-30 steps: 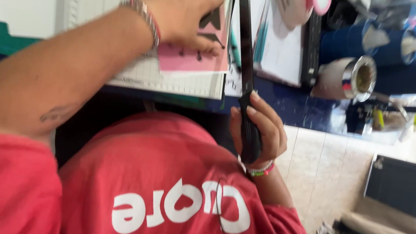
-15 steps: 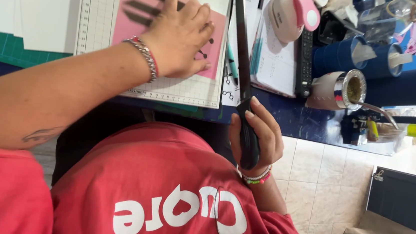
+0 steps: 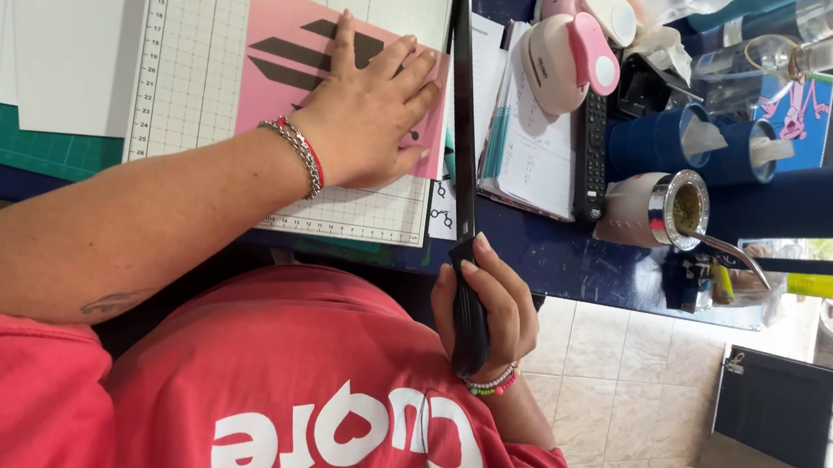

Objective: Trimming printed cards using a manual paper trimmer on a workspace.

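In the head view, the pink card [image 3: 290,72] is partly hidden under the left hand [image 3: 372,110], which is pressed flat on it with fingers spread, nothing being gripped. The card lies on the white gridded board of a paper trimmer [image 3: 200,65], cut off at the top edge. The trimmer's long black blade arm [image 3: 462,118] is raised beside the card; its handle is enclosed by the right hand [image 3: 485,310], the grip closed tight. Smooth white sheets [image 3: 53,22] rest on a green mat [image 3: 3,133] on the dark blue table [image 3: 575,263].
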